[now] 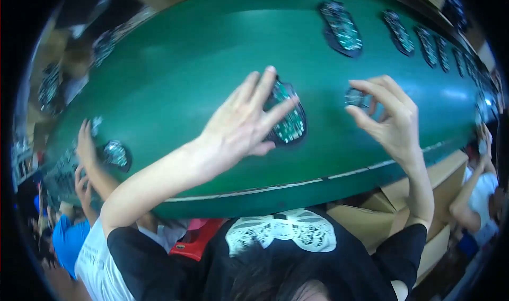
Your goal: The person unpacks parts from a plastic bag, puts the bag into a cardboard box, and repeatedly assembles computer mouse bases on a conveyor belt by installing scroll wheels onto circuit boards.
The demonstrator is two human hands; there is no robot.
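Observation:
On the green surface in front of me lies an oval dark shell with a green circuit board [290, 121] in it. My left hand [239, 115] reaches over its left side, fingers spread, one fingertip over the board; whether the hand grips the shell I cannot tell. To the right, my right hand [389, 112] is raised above the surface. Between its thumb and fingers it pinches a small round dark part [355, 98], whose kind I cannot make out.
More oval shells with circuit boards lie along the far right, the nearest being one board assembly [342, 29]. At left, a co-worker's hand [86, 142] is near another assembly [116, 154]. Cardboard boxes [371, 216] and a red stool [197, 242] stand below the green table's edge [297, 187].

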